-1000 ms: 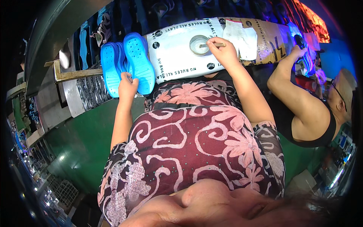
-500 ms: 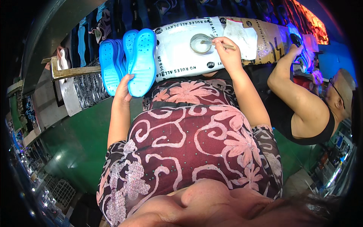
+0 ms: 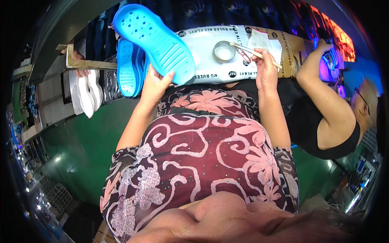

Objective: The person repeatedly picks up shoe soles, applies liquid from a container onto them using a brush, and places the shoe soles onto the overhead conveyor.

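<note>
My left hand (image 3: 156,86) grips the heel end of a bright blue perforated shoe sole (image 3: 154,40) and holds it lifted and tilted above the workbench. A second blue sole (image 3: 129,69) lies flat just left of it. My right hand (image 3: 263,67) pinches a thin brush-like stick (image 3: 255,53) whose tip reaches toward a small round metal tin (image 3: 224,51). The tin stands on a white printed sheet (image 3: 202,60) that covers the bench.
White soles (image 3: 85,95) lie at the bench's left end beside a wooden bar (image 3: 91,64). Brown cardboard (image 3: 293,50) covers the bench to the right. Another person in a black top (image 3: 324,121) works at my right, one hand (image 3: 324,44) on the bench. The floor (image 3: 81,154) is green.
My left hand has lifted the blue sole off the bench and swung it up and rightward. My right hand has drawn back from the tin, now holding the stick clear of it.
</note>
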Action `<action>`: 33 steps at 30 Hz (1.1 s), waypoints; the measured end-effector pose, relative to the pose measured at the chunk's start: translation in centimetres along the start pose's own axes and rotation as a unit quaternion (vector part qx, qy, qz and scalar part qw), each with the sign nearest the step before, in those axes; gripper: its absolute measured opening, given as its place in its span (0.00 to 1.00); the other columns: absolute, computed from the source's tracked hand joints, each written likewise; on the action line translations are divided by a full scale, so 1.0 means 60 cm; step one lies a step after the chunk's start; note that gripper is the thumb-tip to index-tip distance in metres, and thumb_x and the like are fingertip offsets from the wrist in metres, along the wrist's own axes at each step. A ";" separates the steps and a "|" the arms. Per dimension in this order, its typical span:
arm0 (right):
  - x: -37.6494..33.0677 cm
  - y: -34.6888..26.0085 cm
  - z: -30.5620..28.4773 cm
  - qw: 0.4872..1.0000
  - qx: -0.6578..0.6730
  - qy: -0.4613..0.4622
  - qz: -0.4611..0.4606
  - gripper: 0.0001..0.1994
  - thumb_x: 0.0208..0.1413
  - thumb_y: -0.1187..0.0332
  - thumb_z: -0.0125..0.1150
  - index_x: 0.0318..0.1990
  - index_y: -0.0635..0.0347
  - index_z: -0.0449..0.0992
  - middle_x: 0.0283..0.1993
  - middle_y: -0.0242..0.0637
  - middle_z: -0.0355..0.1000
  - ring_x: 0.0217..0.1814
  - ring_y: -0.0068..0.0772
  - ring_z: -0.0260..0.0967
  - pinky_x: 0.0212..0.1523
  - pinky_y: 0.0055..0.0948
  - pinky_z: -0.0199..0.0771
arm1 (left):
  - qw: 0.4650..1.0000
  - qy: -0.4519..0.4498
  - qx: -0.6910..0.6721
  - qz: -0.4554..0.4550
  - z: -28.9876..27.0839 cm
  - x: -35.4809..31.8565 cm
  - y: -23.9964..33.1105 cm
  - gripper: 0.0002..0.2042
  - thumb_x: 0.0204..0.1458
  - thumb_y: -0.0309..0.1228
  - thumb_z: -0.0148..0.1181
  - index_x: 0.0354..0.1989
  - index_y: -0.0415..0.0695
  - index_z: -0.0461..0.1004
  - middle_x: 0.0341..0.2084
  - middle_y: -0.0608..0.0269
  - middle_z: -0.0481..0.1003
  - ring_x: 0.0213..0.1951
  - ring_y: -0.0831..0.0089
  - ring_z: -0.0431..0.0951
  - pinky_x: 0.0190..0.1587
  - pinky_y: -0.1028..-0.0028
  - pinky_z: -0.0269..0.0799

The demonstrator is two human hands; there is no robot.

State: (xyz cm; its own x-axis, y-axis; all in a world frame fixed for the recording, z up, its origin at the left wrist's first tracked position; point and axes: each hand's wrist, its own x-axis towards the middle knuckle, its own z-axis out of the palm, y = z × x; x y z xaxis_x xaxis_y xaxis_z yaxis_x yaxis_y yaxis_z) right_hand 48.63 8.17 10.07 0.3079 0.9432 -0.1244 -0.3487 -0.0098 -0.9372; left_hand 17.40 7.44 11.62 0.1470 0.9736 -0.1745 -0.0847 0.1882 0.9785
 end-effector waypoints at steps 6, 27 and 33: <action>-0.060 -0.028 0.058 0.989 -0.050 -0.125 -0.065 0.15 0.59 0.66 0.43 0.35 0.70 0.72 0.33 0.40 0.70 0.32 0.27 0.66 0.38 0.23 0.65 | 0.983 0.063 0.099 0.141 0.037 0.010 0.019 0.23 0.45 0.24 0.57 0.50 0.34 0.57 0.43 0.53 0.68 0.45 0.69 0.70 0.50 0.71 0.64; -0.083 -0.037 0.121 0.866 -0.322 -0.234 -0.302 0.06 0.49 0.70 0.54 0.27 0.61 0.76 0.23 0.35 0.71 0.27 0.33 0.65 0.35 0.29 0.60 | 0.933 0.098 0.210 0.275 0.043 0.011 0.015 0.22 0.39 0.22 0.58 0.46 0.33 0.61 0.30 0.53 0.75 0.32 0.70 0.77 0.36 0.75 0.70; -0.080 -0.038 0.121 0.871 -0.308 -0.226 -0.308 0.06 0.49 0.70 0.54 0.26 0.60 0.76 0.23 0.35 0.71 0.26 0.33 0.65 0.34 0.28 0.60 | 0.926 0.096 0.228 0.284 0.043 0.011 0.010 0.22 0.39 0.23 0.59 0.45 0.34 0.62 0.29 0.53 0.75 0.31 0.67 0.77 0.35 0.74 0.70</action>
State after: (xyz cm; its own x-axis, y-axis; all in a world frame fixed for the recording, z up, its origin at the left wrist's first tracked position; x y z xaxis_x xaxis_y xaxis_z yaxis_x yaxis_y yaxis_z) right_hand 41.52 6.08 15.18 -0.1601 0.8658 0.4740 0.3444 0.4990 -0.7952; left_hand 19.96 7.87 12.39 0.0239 0.9120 0.4094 0.3370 -0.3929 0.8556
